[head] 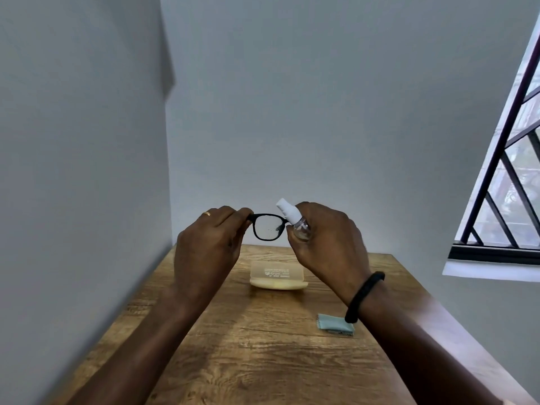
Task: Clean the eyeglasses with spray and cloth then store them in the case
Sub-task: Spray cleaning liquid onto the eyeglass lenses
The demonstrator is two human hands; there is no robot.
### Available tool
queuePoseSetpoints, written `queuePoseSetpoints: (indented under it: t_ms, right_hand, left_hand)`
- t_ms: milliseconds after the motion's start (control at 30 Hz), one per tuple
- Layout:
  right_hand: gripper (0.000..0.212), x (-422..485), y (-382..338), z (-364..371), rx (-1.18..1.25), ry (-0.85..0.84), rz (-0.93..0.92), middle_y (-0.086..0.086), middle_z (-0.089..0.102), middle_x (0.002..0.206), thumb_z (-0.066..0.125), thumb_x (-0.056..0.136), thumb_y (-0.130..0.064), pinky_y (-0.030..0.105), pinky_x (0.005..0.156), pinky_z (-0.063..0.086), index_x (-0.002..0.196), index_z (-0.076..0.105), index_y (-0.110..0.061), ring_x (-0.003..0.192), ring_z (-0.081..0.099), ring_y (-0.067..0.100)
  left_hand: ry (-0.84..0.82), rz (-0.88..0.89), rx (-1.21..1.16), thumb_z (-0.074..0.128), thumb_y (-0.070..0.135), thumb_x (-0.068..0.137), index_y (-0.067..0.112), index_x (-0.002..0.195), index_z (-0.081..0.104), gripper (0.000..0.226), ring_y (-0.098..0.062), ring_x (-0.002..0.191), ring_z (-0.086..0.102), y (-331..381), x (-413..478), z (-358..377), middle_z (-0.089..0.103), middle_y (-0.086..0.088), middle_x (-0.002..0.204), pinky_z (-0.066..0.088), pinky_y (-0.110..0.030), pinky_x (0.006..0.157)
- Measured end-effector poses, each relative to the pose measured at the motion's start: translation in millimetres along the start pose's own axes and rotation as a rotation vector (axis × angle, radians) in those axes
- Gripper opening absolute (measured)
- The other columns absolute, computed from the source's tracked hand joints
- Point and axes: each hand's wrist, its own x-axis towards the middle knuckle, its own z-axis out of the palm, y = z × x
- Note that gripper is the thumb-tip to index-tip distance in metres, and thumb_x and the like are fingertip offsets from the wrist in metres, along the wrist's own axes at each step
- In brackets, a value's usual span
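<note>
Droplets already sit on the one visible lens of the black plastic-framed eyeglasses (268,226), so we judge the spraying step is under way and not yet finished. Our left hand (207,247) holds the frame by its left end, the grip pinched on the corner, and keeps the glasses up in the air above the brown wooden worktop (263,361). Our right hand (327,244) is wrapped around the small clear spray bottle with a white nozzle (293,219), which is just beside the lens and hides the other half of the frame. The folded pale blue cleaning cloth (333,324) lies untouched on the worktop near our right wrist. The cream-coloured case with a clear printed lid (277,277) rests further back, under our hands. Wiping and storing are still left, as we see it.
</note>
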Motion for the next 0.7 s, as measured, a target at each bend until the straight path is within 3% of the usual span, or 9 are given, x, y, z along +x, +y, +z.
queuePoseSetpoints:
  t_ms: [167,233,333,433,500,600,700]
  right_hand:
    - [0.020,3.6,-2.0,-1.8,-0.046,-0.031,-0.021,-0.007,0.047,0.064,0.058,0.089,-0.024,0.029,0.052,0.038,0.073,0.046,-0.026,0.059,0.050,0.019]
    - [0.019,4.0,-0.8,-1.4,-0.037,0.006,-0.037,-0.007,0.049,0.064,0.060,0.088,-0.022,0.029,0.050,0.040,0.072,0.048,-0.025,0.058,0.050,0.019]
    - [0.031,6.0,3.4,0.2,0.018,0.103,-0.030,-0.007,0.045,0.057,0.064,0.086,-0.021,0.029,0.046,0.037,0.064,0.043,-0.026,0.052,0.046,0.016]
    - [0.038,8.0,8.9,0.5,0.146,0.183,-0.016,-0.010,0.040,0.053,0.067,0.085,-0.019,0.029,0.047,0.034,0.062,0.039,-0.028,0.051,0.042,0.014]
    - [0.033,7.9,11.2,-0.8,0.240,0.212,-0.016,-0.010,0.046,0.055,0.069,0.085,-0.018,0.032,0.049,0.041,0.063,0.046,-0.026,0.052,0.046,0.014]
    - [0.016,6.4,9.0,-4.1,0.362,0.187,-0.037,-0.003,0.062,0.062,0.072,0.085,-0.018,0.037,0.056,0.049,0.072,0.064,-0.017,0.058,0.059,0.016]
    - [0.007,1.9,1.9,-10.4,0.543,0.132,-0.022,-0.004,0.069,0.068,0.075,0.085,-0.014,0.032,0.062,0.055,0.080,0.070,-0.019,0.065,0.068,0.015]
  left_hand:
    - [0.044,0.053,0.012,0.066,0.021,0.097,0.018,0.108,0.076,0.015,-0.023,0.065,0.063,2.1,-1.8,0.8,0.070,0.003,0.081,0.047,-0.032,0.047]
    - [0.047,0.056,-0.025,0.066,0.019,0.099,0.018,0.121,0.073,0.023,-0.020,0.066,0.063,4.8,-3.9,-0.4,0.070,0.003,0.084,0.049,-0.032,0.049]
    - [0.049,-0.216,-0.295,0.065,0.019,0.102,0.023,0.138,0.050,0.039,-0.006,0.069,0.064,16.8,-12.9,-0.7,0.069,0.011,0.101,0.053,-0.026,0.056]
    - [0.077,-0.540,-0.615,0.063,0.019,0.101,0.022,0.116,0.049,0.022,-0.012,0.063,0.065,25.3,-28.7,10.2,0.066,0.009,0.089,0.054,-0.034,0.055]
    - [-0.075,-0.727,-0.733,0.064,0.017,0.101,0.018,0.103,0.062,0.003,-0.014,0.058,0.066,25.6,-35.3,21.6,0.070,0.003,0.077,0.052,-0.031,0.054]
    - [-0.435,-0.967,-1.011,0.063,0.022,0.103,0.016,0.113,0.073,0.016,-0.011,0.066,0.069,29.6,-30.6,29.7,0.079,0.001,0.090,0.051,-0.028,0.057]
    - [-0.593,-1.054,-1.308,0.065,0.033,0.098,0.019,0.121,0.073,0.028,-0.011,0.085,0.073,36.5,-17.5,32.6,0.079,0.001,0.109,0.056,-0.026,0.065]
